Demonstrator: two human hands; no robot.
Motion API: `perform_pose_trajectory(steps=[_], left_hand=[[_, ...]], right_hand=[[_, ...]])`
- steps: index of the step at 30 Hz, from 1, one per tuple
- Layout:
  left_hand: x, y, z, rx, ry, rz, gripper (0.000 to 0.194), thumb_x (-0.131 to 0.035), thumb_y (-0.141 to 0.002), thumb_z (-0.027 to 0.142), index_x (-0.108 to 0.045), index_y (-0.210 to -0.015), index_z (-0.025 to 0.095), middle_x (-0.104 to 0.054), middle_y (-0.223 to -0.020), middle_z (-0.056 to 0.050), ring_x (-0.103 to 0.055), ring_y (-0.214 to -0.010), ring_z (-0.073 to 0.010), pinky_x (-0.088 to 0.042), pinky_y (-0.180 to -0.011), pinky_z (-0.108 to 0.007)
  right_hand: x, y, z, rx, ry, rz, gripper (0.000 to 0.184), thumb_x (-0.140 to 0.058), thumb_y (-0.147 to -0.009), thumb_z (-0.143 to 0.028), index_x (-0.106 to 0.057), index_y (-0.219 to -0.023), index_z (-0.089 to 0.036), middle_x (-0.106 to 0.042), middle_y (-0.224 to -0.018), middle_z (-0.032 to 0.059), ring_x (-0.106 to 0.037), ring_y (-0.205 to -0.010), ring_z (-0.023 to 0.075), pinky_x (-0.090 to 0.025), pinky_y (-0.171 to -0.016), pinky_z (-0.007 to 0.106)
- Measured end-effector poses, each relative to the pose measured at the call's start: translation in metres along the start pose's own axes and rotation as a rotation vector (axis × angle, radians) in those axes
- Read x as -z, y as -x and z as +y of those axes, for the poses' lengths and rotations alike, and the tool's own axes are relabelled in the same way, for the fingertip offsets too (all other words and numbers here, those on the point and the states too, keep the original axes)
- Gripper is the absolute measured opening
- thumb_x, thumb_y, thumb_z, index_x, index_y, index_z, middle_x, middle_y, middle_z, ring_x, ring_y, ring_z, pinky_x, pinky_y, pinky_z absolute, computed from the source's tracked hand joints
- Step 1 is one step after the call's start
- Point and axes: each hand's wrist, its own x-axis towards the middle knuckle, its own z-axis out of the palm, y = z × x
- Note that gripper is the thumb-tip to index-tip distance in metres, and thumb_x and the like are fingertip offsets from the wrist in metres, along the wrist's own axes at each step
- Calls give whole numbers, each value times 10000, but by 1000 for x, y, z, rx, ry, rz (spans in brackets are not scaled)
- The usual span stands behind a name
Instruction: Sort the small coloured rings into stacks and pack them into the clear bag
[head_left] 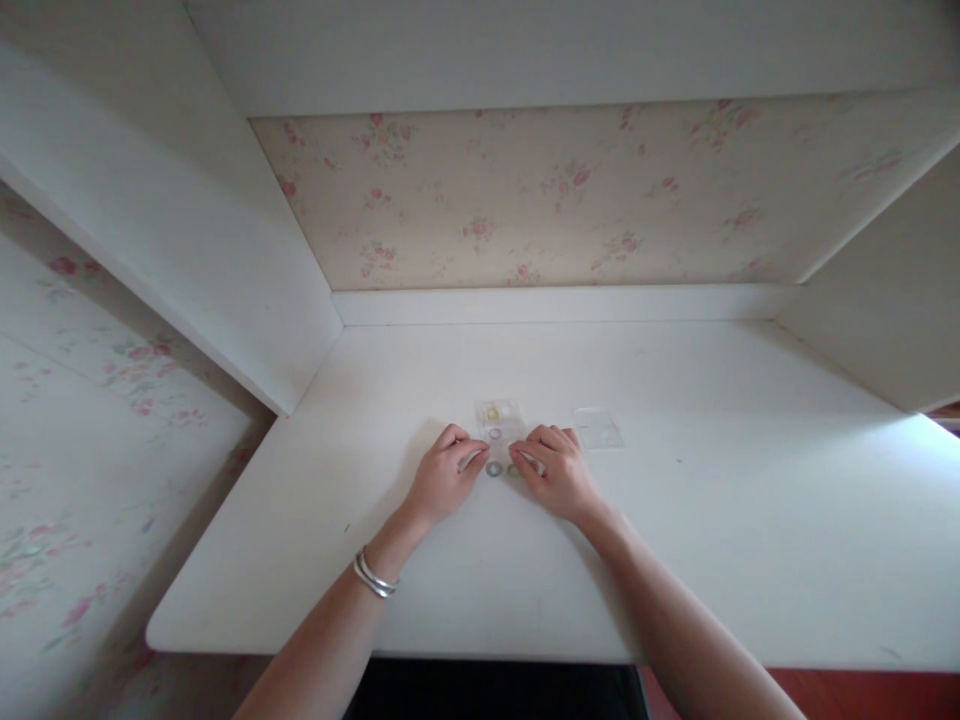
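A small clear plastic bag [511, 424] lies flat between my two hands, with a small gold-coloured item [491, 412] and a pinkish ring [495, 434] in or under it. My left hand [450, 474] is closed, thumb and forefinger pinched at the bag's near left corner. My right hand [556, 468] makes a similar pinch at the near right corner. Just below the fingertips lies a grey flat ring [494, 469]. Beside it is a second, paler ring [514, 470], partly covered by my right fingers.
Another clear plastic bag [600, 430] lies on the white desk [480, 590], right of my right hand. A white side panel [225, 250] rises at the left, and a low ledge [562, 304] runs along the back beneath floral wallpaper [517, 200].
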Motion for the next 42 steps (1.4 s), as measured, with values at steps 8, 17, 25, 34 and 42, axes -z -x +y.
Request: perform_pose_trajectory(steps=[8,17,25,34,42], left_hand=[[-10,-26,2,-25,-121,83,218,-513,-877,314,-678,-983,220,-531,-894,-30,-552,-823,-121,-471,-809,-251],[-12,-34,-2,57,-99,69,250,-517,-862,261,-646,-1068,202,-560,-962,-48,-560,-889,-149,-469,-869,-291],[5,-8,-7,96,-17,39,212,-469,-887,270,-645,-987,204,-570,-937,-43,-538,-727,-123,-485,-736,-267],[2,5,8,14,-69,-189,181,-519,-861,290,-655,-964,230,-554,-961,-29,-571,-793,-126,-480,-759,-253],[0,8,9,-18,-161,-263,154,-542,-848,285,-682,-904,253,-569,-934,-11,-580,-794,-124,-470,-758,-242]], right_hand=[[6,6,-17,170,42,-222,143,-540,-849,-247,-680,-874,-240,-578,-817,27,-480,-787,149,-258,-753,321],[1,6,-18,186,53,-241,192,-500,-881,-227,-664,-783,-210,-566,-795,21,-456,-765,135,-253,-753,314],[1,7,-20,175,31,-231,176,-494,-889,-202,-667,-869,-223,-570,-821,23,-480,-768,132,-271,-754,300],[-9,-8,-6,-53,-50,57,196,-490,-906,-284,-676,-886,-225,-577,-816,31,-526,-789,142,-316,-755,300],[-21,-20,1,-34,59,29,190,-511,-889,-292,-689,-850,-239,-583,-827,32,-533,-790,150,-312,-726,305]])
